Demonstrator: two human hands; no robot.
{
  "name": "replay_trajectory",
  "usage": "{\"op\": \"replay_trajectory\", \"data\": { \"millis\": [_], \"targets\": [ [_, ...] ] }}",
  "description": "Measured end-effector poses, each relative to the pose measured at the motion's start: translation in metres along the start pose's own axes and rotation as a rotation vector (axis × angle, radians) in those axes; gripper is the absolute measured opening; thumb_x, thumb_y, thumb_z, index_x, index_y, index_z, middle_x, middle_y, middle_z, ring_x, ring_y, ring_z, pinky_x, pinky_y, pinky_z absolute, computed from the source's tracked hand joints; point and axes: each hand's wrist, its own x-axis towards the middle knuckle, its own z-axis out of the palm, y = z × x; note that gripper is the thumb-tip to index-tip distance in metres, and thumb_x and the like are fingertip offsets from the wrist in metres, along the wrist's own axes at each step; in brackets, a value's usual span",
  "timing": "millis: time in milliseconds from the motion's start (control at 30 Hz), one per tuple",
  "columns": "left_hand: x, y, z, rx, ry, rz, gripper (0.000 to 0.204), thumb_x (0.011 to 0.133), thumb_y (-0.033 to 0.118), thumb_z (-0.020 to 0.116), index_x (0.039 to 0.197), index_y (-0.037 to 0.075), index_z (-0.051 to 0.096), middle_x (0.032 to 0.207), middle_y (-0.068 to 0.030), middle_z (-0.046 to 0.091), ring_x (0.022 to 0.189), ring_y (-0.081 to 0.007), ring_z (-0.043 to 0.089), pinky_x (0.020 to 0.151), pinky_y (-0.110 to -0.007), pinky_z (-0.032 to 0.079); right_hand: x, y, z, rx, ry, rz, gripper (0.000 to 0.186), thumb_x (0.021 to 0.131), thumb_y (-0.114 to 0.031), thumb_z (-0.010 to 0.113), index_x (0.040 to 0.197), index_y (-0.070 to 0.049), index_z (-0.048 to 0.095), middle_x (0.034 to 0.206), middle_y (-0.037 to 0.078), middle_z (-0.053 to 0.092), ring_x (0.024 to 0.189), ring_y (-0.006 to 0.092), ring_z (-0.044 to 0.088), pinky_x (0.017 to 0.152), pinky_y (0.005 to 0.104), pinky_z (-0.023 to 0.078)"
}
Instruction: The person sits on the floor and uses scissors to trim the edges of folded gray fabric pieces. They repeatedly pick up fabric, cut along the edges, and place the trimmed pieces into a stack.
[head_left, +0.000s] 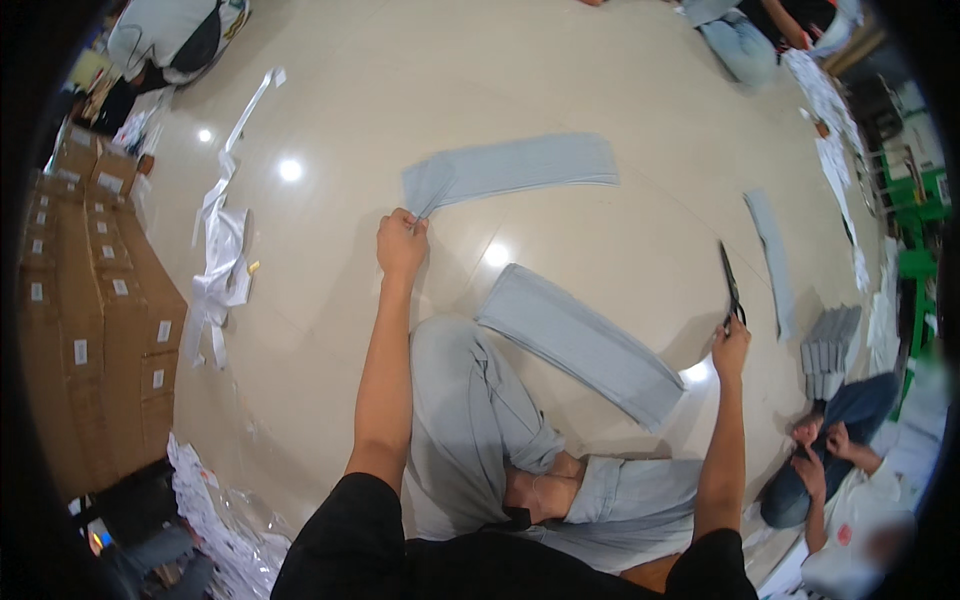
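Observation:
My left hand (401,240) pinches the lower-left corner of a long light grey fabric piece (530,160) lying on the floor, its gripped end folded diagonally. My right hand (732,343) holds black scissors (729,278) by the handles, blades pointing away from me, low over the floor; whether the blades are parted is too small to tell. Between my hands a second layered grey fabric piece (580,346) lies slanted beside my crossed legs. A narrow grey strip (768,262) lies beyond the scissors, to the right.
Cardboard boxes (95,290) are stacked at left, near crumpled white strips (218,270). Grey folded bundles (828,340) sit at right. A co-worker (840,470) sits at lower right; other people (750,40) sit at upper right. White scraps and green furniture (915,262) line the right side.

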Motion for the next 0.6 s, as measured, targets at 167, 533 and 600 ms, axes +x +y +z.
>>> {"op": "replay_trajectory", "data": {
  "millis": [167, 533, 600],
  "targets": [
    [-0.004, 0.003, 0.003, -0.146, -0.011, 0.03, 0.016, 0.092, 0.012, 0.076, 0.09, -0.002, 0.07, 0.078, -0.012, 0.071, 0.07, -0.0256, 0.067, 0.068, -0.037, 0.053, 0.027, 0.028, -0.02, -0.018, -0.167, -0.112, 0.038, 0.095, -0.021, 0.074, 0.118, 0.008, 0.066, 0.099, 0.019, 0.071, 0.09, 0.0311, 0.067, 0.085, 0.0412, 0.055],
    [-0.024, -0.005, -0.033, -0.127, -0.052, -0.056, 0.011, 0.095, 0.006, 0.069, 0.093, -0.004, 0.066, 0.075, -0.0175, 0.069, 0.068, -0.0317, 0.067, 0.068, -0.042, 0.053, 0.038, -0.045, -0.027, 0.35, -0.332, -0.045, 0.032, 0.094, -0.013, 0.077, 0.116, 0.005, 0.064, 0.095, 0.008, 0.067, 0.086, 0.0164, 0.062, 0.077, 0.0309, 0.054],
    [-0.022, -0.015, -0.059, 0.028, -0.064, -0.226, 0.013, 0.094, 0.008, 0.07, 0.099, -0.003, 0.067, 0.093, -0.0199, 0.072, 0.086, -0.0334, 0.07, 0.077, -0.045, 0.053, 0.03, -0.06, -0.031, 0.372, -0.263, -0.051, 0.033, 0.093, -0.01, 0.077, 0.119, 0.005, 0.063, 0.096, 0.009, 0.067, 0.087, 0.0169, 0.063, 0.079, 0.0303, 0.055]
  ]
}}
